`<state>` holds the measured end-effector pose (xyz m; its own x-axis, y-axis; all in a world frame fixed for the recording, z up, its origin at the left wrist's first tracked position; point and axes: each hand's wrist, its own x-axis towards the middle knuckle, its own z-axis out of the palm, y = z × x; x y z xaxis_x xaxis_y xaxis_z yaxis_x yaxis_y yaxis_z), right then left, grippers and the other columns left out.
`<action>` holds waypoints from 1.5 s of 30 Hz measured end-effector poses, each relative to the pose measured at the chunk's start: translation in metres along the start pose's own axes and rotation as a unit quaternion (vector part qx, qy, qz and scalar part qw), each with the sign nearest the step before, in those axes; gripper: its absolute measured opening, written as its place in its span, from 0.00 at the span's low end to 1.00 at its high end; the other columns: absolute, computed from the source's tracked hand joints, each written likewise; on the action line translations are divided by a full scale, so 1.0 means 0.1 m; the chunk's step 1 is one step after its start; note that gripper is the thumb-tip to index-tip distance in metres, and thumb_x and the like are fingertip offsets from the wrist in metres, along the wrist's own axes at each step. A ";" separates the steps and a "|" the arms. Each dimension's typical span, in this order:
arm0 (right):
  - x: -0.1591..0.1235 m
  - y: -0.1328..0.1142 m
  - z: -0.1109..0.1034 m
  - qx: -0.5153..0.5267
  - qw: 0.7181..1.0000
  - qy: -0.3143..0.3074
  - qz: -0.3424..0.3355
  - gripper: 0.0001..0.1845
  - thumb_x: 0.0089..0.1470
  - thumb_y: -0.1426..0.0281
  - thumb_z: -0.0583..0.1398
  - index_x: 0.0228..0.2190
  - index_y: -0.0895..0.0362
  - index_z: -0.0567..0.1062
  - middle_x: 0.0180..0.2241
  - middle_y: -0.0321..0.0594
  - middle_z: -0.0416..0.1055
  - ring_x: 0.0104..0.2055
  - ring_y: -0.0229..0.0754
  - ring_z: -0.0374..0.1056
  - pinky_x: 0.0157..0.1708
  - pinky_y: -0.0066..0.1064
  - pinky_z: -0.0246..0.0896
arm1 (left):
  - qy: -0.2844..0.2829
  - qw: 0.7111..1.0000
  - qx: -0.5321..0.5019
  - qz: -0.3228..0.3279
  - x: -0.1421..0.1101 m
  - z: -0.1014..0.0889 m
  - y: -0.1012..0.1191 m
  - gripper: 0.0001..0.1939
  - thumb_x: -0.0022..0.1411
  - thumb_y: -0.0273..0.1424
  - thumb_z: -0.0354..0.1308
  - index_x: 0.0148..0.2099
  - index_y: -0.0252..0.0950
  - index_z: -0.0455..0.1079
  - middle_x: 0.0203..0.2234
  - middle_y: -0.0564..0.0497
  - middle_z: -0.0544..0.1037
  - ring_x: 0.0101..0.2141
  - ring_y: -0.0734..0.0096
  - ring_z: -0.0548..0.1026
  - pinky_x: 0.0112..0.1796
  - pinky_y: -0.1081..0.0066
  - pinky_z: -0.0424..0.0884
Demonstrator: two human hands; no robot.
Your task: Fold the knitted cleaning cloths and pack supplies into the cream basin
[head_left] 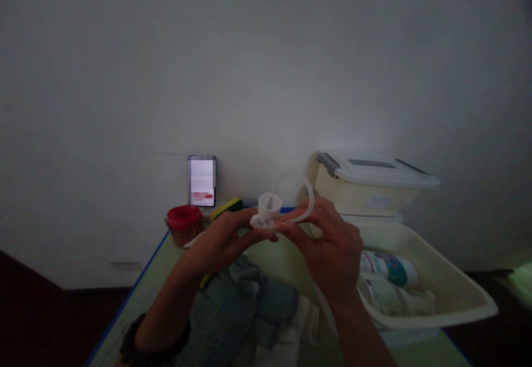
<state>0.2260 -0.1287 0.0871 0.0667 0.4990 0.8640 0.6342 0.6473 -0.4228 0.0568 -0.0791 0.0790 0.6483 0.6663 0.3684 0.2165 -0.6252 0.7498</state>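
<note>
Both my hands are raised over a pale green table [153,278] and pinch one small white plastic part [268,209], a cup-shaped piece with a clear curved tube [305,195] looping off to the right. My left hand [224,239] grips the part's base from the left with its fingers closed. From the right, my right hand [332,245] holds the same part and the tube, fingers curled. A blue-grey patterned cloth [245,300] lies on the table under my hands.
A red mesh bundle [184,223] and a yellow-and-green sponge [226,207] sit at the table's far edge, with a phone [201,181] propped against the white wall. On the right are a lidded cream box [369,181] and a cream tub [440,284] holding bottles [390,270].
</note>
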 end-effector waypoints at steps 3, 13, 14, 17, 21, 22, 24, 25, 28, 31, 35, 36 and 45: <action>0.00 0.03 0.01 0.008 1.000 -0.020 -0.015 0.04 0.49 0.71 0.63 0.23 0.53 0.75 0.25 0.34 0.73 0.33 0.38 0.66 0.35 0.31 0.61 | 0.000 1.000 -0.002 0.006 0.00 0.01 0.00 0.12 0.62 0.35 0.53 0.42 0.34 0.72 0.33 0.50 0.77 0.34 0.70 0.74 0.36 0.75 0.67; 0.03 0.05 -0.05 -0.047 0.997 -0.013 -0.060 0.09 0.53 0.67 0.60 0.22 0.53 0.72 0.24 0.34 0.72 0.35 0.41 0.63 0.39 0.38 0.58 | 0.018 0.999 0.001 0.027 0.00 0.04 0.00 0.10 0.61 0.34 0.54 0.39 0.34 0.73 0.35 0.49 0.78 0.37 0.69 0.75 0.39 0.73 0.68; 0.03 0.05 -0.04 -0.042 0.997 -0.013 -0.059 0.09 0.52 0.67 0.60 0.22 0.53 0.72 0.24 0.34 0.71 0.35 0.41 0.63 0.39 0.37 0.58 | 0.025 0.999 0.010 0.028 0.00 0.04 0.00 0.11 0.61 0.35 0.53 0.39 0.34 0.73 0.35 0.49 0.78 0.37 0.69 0.75 0.39 0.73 0.68; 0.02 0.04 -0.03 -0.049 0.996 -0.006 -0.068 0.09 0.51 0.67 0.61 0.22 0.54 0.73 0.24 0.34 0.70 0.35 0.40 0.64 0.39 0.37 0.59 | 0.034 0.999 0.030 0.022 0.00 0.05 0.01 0.12 0.61 0.35 0.53 0.40 0.35 0.73 0.35 0.49 0.79 0.36 0.69 0.75 0.38 0.73 0.69; 0.04 0.04 -0.03 -0.068 0.995 -0.002 -0.078 0.08 0.51 0.68 0.61 0.21 0.54 0.73 0.24 0.35 0.71 0.34 0.40 0.65 0.40 0.38 0.60 | 0.039 0.998 0.039 0.023 0.00 0.05 0.01 0.12 0.61 0.36 0.53 0.42 0.35 0.72 0.34 0.50 0.79 0.35 0.69 0.75 0.38 0.73 0.69; 0.05 0.05 -0.04 -0.070 0.994 -0.003 -0.083 0.08 0.51 0.68 0.62 0.22 0.54 0.73 0.24 0.35 0.71 0.33 0.40 0.66 0.40 0.38 0.60 | 0.043 0.998 0.042 0.023 0.00 0.05 0.01 0.12 0.61 0.36 0.53 0.41 0.35 0.72 0.34 0.50 0.79 0.35 0.69 0.75 0.38 0.73 0.69; 0.06 0.05 -0.06 -0.074 0.992 -0.012 -0.098 0.05 0.50 0.70 0.62 0.23 0.54 0.74 0.24 0.34 0.72 0.32 0.39 0.67 0.42 0.39 0.60 | 0.046 0.998 0.047 0.017 0.01 0.04 0.00 0.12 0.61 0.36 0.53 0.39 0.35 0.73 0.34 0.50 0.79 0.35 0.69 0.76 0.38 0.72 0.69; 0.07 0.05 -0.07 -0.079 0.991 -0.022 -0.105 0.04 0.49 0.71 0.63 0.24 0.54 0.74 0.24 0.34 0.73 0.32 0.39 0.67 0.43 0.39 0.60 | 0.043 0.998 0.045 0.015 0.01 0.03 -0.01 0.11 0.61 0.36 0.53 0.39 0.35 0.73 0.34 0.49 0.79 0.35 0.69 0.76 0.38 0.72 0.69; 0.07 0.06 -0.10 -0.106 0.986 -0.054 -0.114 0.02 0.48 0.72 0.63 0.28 0.53 0.75 0.27 0.34 0.75 0.35 0.40 0.67 0.48 0.43 0.57 | 0.043 0.998 0.030 0.018 0.02 0.02 -0.02 0.10 0.61 0.34 0.53 0.38 0.34 0.72 0.34 0.49 0.79 0.35 0.69 0.76 0.38 0.72 0.69; 0.07 0.06 -0.11 -0.125 0.984 -0.047 -0.116 0.03 0.50 0.72 0.62 0.30 0.52 0.76 0.31 0.35 0.76 0.39 0.42 0.66 0.49 0.44 0.57 | 0.050 0.998 0.025 0.017 0.02 0.01 -0.01 0.10 0.61 0.33 0.53 0.38 0.33 0.72 0.35 0.48 0.79 0.36 0.69 0.76 0.38 0.73 0.69; 0.07 0.06 -0.12 -0.135 0.986 -0.019 -0.095 0.04 0.50 0.68 0.62 0.27 0.53 0.77 0.36 0.41 0.72 0.41 0.44 0.65 0.41 0.40 0.62 | 0.039 0.998 0.050 0.010 0.01 -0.01 0.01 0.10 0.61 0.33 0.53 0.38 0.35 0.72 0.34 0.50 0.79 0.34 0.70 0.76 0.34 0.75 0.68; 0.08 0.06 -0.12 -0.135 0.987 -0.021 -0.087 0.04 0.50 0.67 0.62 0.26 0.53 0.77 0.35 0.41 0.71 0.40 0.44 0.65 0.40 0.40 0.62 | 0.035 0.998 0.056 0.007 0.01 -0.02 0.01 0.10 0.62 0.34 0.53 0.38 0.35 0.72 0.34 0.50 0.79 0.34 0.70 0.76 0.34 0.75 0.68; 0.05 0.07 -0.06 -0.046 0.996 -0.061 -0.041 0.02 0.48 0.69 0.63 0.27 0.55 0.78 0.30 0.38 0.71 0.34 0.40 0.67 0.34 0.34 0.64 | 0.011 0.997 0.072 -0.013 -0.01 -0.04 0.04 0.09 0.62 0.34 0.52 0.39 0.35 0.71 0.34 0.51 0.79 0.34 0.70 0.75 0.35 0.75 0.67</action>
<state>0.2355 -0.1252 0.0898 -0.0793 0.5165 0.8526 0.7018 0.6363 -0.3202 0.0542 -0.0811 0.0834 0.6252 0.6912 0.3625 0.3376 -0.6582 0.6728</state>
